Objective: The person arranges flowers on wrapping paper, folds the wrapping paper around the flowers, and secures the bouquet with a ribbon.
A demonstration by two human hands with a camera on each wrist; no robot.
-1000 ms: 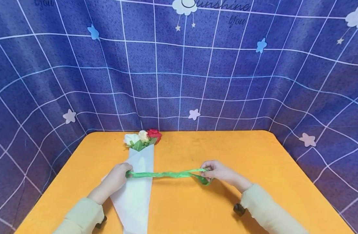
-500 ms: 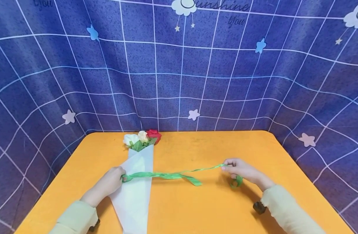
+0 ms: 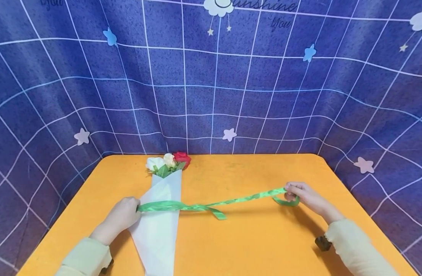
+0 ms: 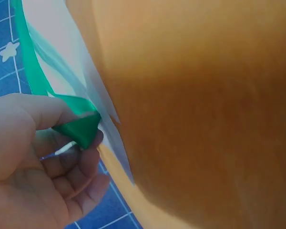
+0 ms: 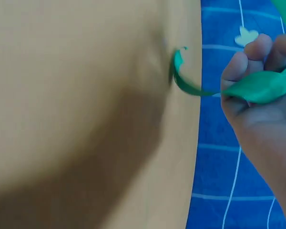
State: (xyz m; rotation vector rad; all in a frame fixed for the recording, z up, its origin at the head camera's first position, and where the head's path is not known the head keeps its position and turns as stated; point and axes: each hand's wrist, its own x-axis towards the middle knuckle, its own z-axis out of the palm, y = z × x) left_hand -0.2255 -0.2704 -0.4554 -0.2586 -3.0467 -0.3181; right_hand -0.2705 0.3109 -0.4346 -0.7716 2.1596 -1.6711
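A green ribbon (image 3: 245, 198) stretches from hand to hand across a bouquet wrapped in white paper (image 3: 159, 234). My left hand (image 3: 123, 214) pinches the ribbon between thumb and fingers at the paper's left edge; in the left wrist view the ribbon (image 4: 81, 124) is bunched in that grip. Well to the right, my right hand (image 3: 305, 195) holds the other stretch, and a loose tail curls below the fingers. In the right wrist view the ribbon (image 5: 262, 87) runs over the palm. One free ribbon end lies just right of the paper.
White, cream and red flowers (image 3: 169, 161) stick out of the paper's far end. The bouquet lies on an orange table (image 3: 252, 245). Behind the table hangs a blue grid-patterned cloth (image 3: 197, 96).
My right hand has moved to the right, drawing its ribbon out longer and letting one end drop near the paper. My left hand has shifted slightly left.
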